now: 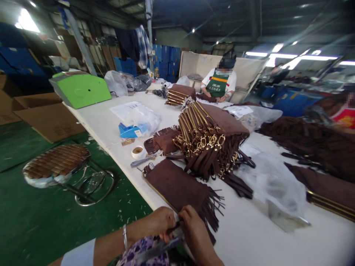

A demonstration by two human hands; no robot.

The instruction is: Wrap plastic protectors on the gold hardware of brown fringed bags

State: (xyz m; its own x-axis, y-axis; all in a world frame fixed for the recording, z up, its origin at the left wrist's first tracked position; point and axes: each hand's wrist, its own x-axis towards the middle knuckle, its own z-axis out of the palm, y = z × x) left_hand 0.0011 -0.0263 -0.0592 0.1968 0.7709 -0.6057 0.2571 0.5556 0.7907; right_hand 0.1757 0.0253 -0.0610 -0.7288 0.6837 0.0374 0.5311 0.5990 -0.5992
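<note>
My left hand (158, 222), with a bangle at its wrist, is closed in a fist at the table's front edge. Touching or nearly touching it, my right hand (195, 227) is closed too, fingers bent inward. Between and below them is a dark, blurred strip-like thing (173, 242); its kind cannot be made out. Just beyond the hands lies a flat brown fringed bag (176, 184) with a gold zip along its edge. Farther back rises a stack of brown bags (222, 120) with gold zips, clasps and hanging straps.
On the white table (94, 120) are a tape roll (137, 152), a blue tape dispenser (129, 130), a grey-handled tool (142, 161), plastic bags (271, 181) and a green machine (80, 89). A stool (57, 160) stands left. A co-worker (219, 83) sits across the table.
</note>
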